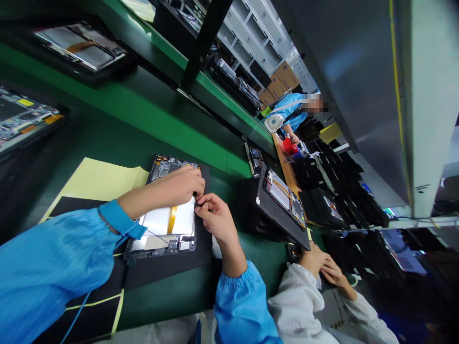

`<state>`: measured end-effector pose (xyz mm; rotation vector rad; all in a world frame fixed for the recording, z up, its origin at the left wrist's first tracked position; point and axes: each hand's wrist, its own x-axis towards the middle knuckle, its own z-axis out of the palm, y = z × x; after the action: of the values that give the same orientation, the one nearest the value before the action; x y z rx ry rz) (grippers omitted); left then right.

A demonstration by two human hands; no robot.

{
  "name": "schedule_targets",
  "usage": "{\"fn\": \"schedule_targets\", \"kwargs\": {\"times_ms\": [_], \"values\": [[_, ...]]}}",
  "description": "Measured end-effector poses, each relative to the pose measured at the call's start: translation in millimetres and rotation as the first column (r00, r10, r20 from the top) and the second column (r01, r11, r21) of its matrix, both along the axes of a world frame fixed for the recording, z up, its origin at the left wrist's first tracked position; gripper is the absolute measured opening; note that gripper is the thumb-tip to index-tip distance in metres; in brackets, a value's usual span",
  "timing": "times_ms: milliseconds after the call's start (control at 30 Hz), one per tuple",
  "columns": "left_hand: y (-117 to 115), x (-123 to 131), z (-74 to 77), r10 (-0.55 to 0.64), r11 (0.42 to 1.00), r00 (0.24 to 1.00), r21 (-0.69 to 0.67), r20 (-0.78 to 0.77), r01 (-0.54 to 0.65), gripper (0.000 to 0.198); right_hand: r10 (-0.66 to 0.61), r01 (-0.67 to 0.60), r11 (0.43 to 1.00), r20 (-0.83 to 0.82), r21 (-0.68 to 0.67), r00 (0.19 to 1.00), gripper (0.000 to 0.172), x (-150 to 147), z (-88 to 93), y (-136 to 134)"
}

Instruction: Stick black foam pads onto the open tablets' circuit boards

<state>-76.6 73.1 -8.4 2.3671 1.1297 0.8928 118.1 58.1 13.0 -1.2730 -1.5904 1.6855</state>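
An opened tablet (pixel 168 224) with a white battery and an orange flex strip lies on a black foam tray (pixel 172 267) in front of me. My left hand (pixel 181 184) rests over its right edge with the fingers curled down. My right hand (pixel 215 215) meets it there, the fingertips pinched on a small dark part I cannot make out at the tablet's edge. Both arms wear blue sleeves.
A yellow sheet (pixel 96 179) lies left of the tray on the green bench (pixel 150 114). Another opened tablet on a black tray (pixel 283 200) sits to the right, above a neighbour's hands (pixel 324 267) in white sleeves. More trays (pixel 81 45) line the shelf above. A person in blue (pixel 294 112) works farther back.
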Motion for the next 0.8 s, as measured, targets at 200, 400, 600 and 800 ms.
{"fn": "schedule_targets", "kwargs": {"times_ms": [200, 400, 600, 800], "values": [[-0.8, -0.3, 2.3, 0.007, 1.000, 1.000, -0.026, -0.011, -0.007, 0.036, -0.037, 0.037, 0.999, 0.030, -0.029, 0.999, 0.028, -1.9, 2.2, -1.7], [1.2, -1.3, 1.8, 0.001, 0.999, 1.000, -0.046, -0.022, -0.002, 0.037, -0.070, 0.072, 0.997, 0.058, -0.033, 0.996, 0.031, -4.1, 4.7, -3.7], [-0.8, -1.2, 3.6, 0.017, 0.998, 1.000, -0.067, -0.016, -0.018, 0.023, -0.086, 0.090, 0.995, 0.091, -0.040, 0.992, 0.042, -5.2, 7.7, -4.4], [-3.5, -0.8, 2.9, 0.014, 0.997, 1.000, -0.077, -0.023, -0.015, 0.011, -0.090, 0.095, 0.995, 0.145, -0.028, 0.985, 0.066, -2.4, 7.4, 2.4]]}}
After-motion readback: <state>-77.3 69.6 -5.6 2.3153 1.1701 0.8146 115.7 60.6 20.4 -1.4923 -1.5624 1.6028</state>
